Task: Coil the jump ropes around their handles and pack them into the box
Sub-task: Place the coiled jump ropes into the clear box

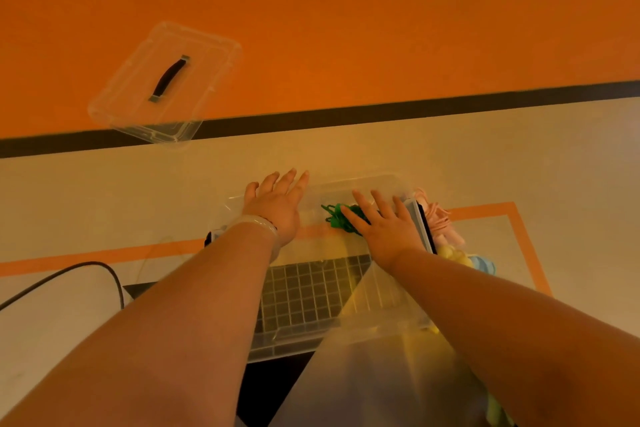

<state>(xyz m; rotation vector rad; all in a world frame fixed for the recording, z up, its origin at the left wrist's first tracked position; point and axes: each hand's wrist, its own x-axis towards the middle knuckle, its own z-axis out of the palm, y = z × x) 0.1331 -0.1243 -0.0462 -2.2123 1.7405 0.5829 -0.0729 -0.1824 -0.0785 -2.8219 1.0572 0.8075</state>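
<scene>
Both my hands are stretched out over the box (381, 180), and both are open, with straight fingers spread apart. My left hand (277, 208) is at the far left corner of the box, with the fingertips reaching past the far rim. It holds nothing. On this wrist I wear a pale bracelet (256, 224). My right hand (384, 229) is on the right side of the box, palm down, flat over the green rope (334, 217). The rope lies bundled inside the box, near the far wall, and part of it shows to the left of my fingers. I cannot tell if the palm presses the rope or only covers it.

The box is clear plastic and it stands on the worktop (104, 194), close to me, without its lid. The lid (131, 107) lies well apart, far to the left, on the orange part behind a dark stripe, and its black handle (169, 78) faces up.

Just beside the right wall of the box, outside, is a pink rope (438, 218). A little nearer to me lie a yellow thing (453, 255) and a blue thing (485, 263); they are too blurred to say what they are. At the left, a black cable (114, 277) bends over a white surface.
</scene>
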